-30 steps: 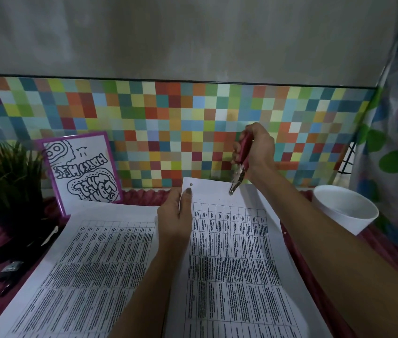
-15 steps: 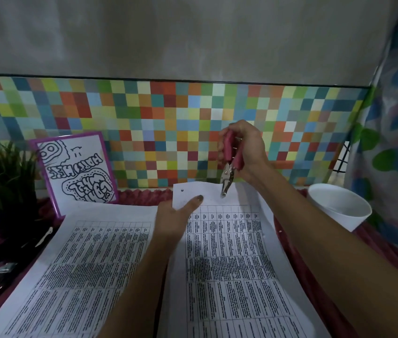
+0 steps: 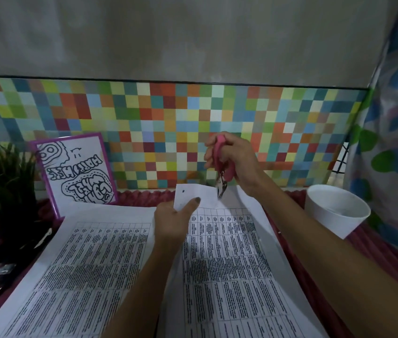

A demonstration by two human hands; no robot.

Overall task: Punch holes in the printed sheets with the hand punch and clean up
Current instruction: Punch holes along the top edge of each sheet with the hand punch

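Head view: punching step. Left hand (image 3: 171, 223) pinched sheet (image 3: 227, 252) top edge, right hand (image 3: 238, 158) gripped hand punch (image 3: 221, 187); next hole likely needed margin alignment.

Single head-worn wide-angle view, looking forward and down from close behind the left hand (image 3: 172, 223) and right hand (image 3: 237, 161), both mid-frame; printed sheets (image 3: 229, 264) lie beneath them, tiled wall (image 3: 144, 113) just beyond.

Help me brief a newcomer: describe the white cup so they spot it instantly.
Follow the checkered wall band to its right end, by the spotted curtain. There, right of the printed sheets, stands the white cup: the only plain round container there.
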